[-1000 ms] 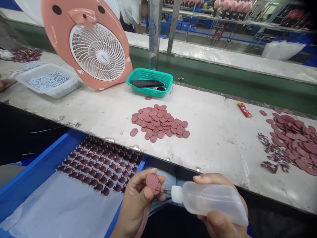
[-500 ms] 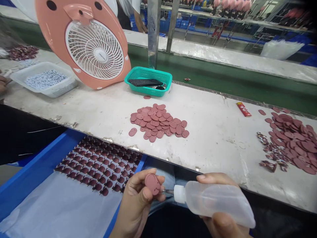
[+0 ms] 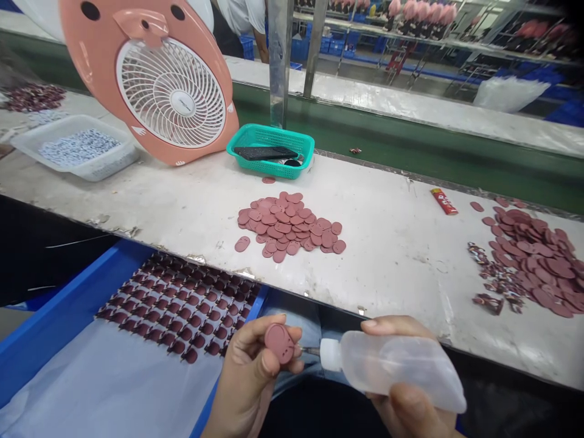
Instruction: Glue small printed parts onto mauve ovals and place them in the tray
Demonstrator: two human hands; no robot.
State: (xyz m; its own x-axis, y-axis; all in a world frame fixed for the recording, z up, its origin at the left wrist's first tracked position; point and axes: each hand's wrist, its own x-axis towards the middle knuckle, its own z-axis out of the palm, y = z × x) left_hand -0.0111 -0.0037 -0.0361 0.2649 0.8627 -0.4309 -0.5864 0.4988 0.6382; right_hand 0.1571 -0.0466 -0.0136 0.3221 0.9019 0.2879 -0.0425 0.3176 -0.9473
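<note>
Pink oval tag [image 3: 279, 344] sits pinched between the thumb and fingers of the left hand [image 3: 249, 377], just off the near edge of the white work bench [image 3: 387, 280]. The right hand [image 3: 408, 404] grips a translucent plastic squeeze bottle [image 3: 392, 365], fingers wrapped over and under it, with its thin metal nozzle [image 3: 311, 350] just beside the tag's edge (whether they touch is too fine to tell). Below the left hand, at the near left, a blue-framed tray [image 3: 68, 316] lined with a white sheet carries rows of dark maroon pieces [image 3: 176, 307].

On the bench, a loose pile of pink tags [image 3: 287, 225] lies mid-surface, and a bigger heap [image 3: 533, 261] lies at the right edge. Along the far edge stand a teal plastic basket [image 3: 269, 164], a pig-shaped pink fan [image 3: 171, 91], and a white plastic tub [image 3: 75, 149] of small blue-and-white pieces. A small red tube [image 3: 443, 201] lies near the far edge. Beyond the bench, a co-worker [image 3: 241, 18] stands.
</note>
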